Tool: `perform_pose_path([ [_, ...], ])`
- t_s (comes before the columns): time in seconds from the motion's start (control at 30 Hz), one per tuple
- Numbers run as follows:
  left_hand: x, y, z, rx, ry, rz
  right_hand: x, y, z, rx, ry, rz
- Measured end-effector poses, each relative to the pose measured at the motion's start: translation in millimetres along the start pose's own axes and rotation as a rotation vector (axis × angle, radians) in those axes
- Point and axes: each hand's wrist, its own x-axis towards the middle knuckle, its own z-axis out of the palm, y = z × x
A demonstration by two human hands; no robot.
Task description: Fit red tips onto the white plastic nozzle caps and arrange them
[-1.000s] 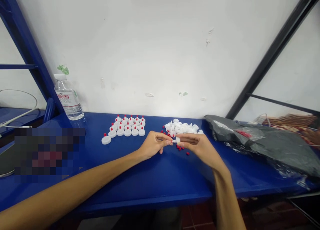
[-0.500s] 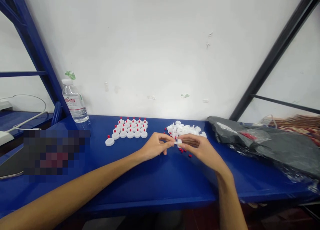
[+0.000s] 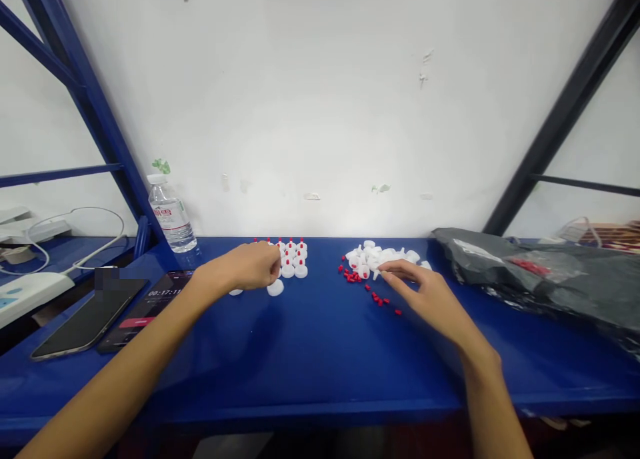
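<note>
My left hand [image 3: 250,266] is closed over a white nozzle cap [image 3: 275,288], whose round base shows tilted below the fingers; its tip is hidden in the grip. Behind the hand stand rows of white nozzle caps with red tips [image 3: 301,262], partly covered by it. At the front edge of a pile of loose white nozzle caps [image 3: 387,257], my right hand [image 3: 420,292] pinches a white nozzle cap [image 3: 376,275], its narrow spout pointing down. Small red tip caps [image 3: 353,278] lie scattered just left of and in front of that pile.
A water bottle [image 3: 173,216] stands at the back left by the blue frame. Two phones [image 3: 90,319] and a white power strip [image 3: 35,292] lie on the left. Dark plastic bags [image 3: 545,272] cover the right side of the blue table [image 3: 310,359].
My hands have parted. The left one has carried a nozzle cap left to the rows, while the right has moved to the pile's front. The view has shifted slightly left.
</note>
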Motion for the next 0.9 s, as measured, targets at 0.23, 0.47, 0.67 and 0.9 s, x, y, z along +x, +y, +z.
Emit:
perform_pose_path([
  [0.23,5,-20,13.4,0.095,-0.070,-0.039,0,3,1,-0.022,-0.019,0.012],
  [0.47,6,-23,16.9,0.109,-0.062,-0.078,0,1,4,-0.023,-0.020,0.027],
  [0.67,3,-22,16.8,0.147,-0.063,-0.073,-1,-2,3,-0.011,-0.033,0.032],
  [0.9,-4,-11,11.4,0.189,-0.084,-0.125,-1,0,2,-0.010,-0.040,0.025],
])
